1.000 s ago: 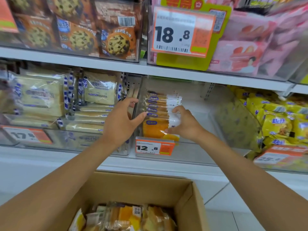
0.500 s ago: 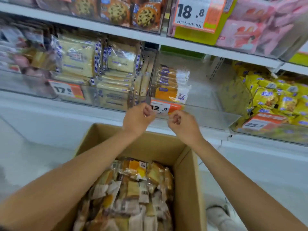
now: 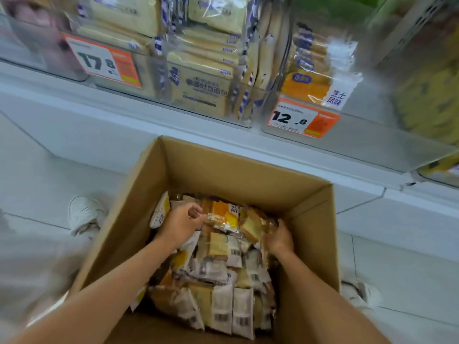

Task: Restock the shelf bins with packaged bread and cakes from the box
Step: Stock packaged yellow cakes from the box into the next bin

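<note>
Both hands are down inside the open cardboard box (image 3: pixel 223 170), which is filled with a loose heap of cake packets (image 3: pixel 218 281). These are small clear wrappers, each showing a square slice of pale yellow or orange sponge. Many lie back-up, with a white panel and a barcode on show. The left hand (image 3: pixel 181 225) has its fingers curled in, and thumb and forefinger pinch the near edge of one packet (image 3: pixel 223 218). That packet lies just beyond the fingertips at the far end of the heap, with an orange cake and a white label strip showing through the film. The right hand (image 3: pixel 280 238) is at the heap's right edge, close to the box wall. Its fingers (image 3: pixel 269 234) bend down among the wrappers and their tips are hidden, so it cannot be told whether they hold anything. Between the two hands lie a few tilted packets of sponge. Well beyond the fingers, above the far wall of the box, a clear shelf bin (image 3: pixel 372 142) with a 12.8 price tag (image 3: pixel 304 117) holds a stack of orange cakes (image 3: pixel 308 70) in the same wrapping. Left of it, another bin holds flat packs of pale sliced bread (image 3: pixel 201 85) with blue-and-white edging, beside a 17.8 price tag (image 3: pixel 104 62). A white shoe (image 3: pixel 84 214) rests on the tiled floor left of the box.
</note>
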{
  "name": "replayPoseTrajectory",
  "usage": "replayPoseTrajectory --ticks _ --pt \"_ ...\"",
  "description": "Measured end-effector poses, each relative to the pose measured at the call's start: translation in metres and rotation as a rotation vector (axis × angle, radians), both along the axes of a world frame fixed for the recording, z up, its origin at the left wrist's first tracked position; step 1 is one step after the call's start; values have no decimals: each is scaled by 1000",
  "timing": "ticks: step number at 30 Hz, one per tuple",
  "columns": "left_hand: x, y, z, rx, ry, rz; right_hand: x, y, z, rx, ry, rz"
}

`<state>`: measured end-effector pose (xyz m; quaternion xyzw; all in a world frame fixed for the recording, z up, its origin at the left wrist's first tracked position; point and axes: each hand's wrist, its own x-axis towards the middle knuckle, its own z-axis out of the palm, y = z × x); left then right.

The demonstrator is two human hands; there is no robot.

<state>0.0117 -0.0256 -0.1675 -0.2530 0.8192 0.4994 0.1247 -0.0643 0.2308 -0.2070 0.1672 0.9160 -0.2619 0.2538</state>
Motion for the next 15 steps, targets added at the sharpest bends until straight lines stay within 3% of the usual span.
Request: replayPoseTrajectory --ticks 4,7,9,12,13,15 --pt "4 6 -8 58 -3 67 0 -4 25 -59 152 16" --pt "-2 17 3 176 -51 99 -5 -12 72 -264 226 110" --pt "-3 24 15 329 -125 67 -5 -18 102 -513 156 135" --pt "-1 31 36 726 -207 77 -3 -24 128 -876 -43 120" --pt "0 31 39 829 -188 119 -1 -26 130 -928 -89 109" --pt "1 32 42 852 -124 236 0 -30 133 -873 -105 145"
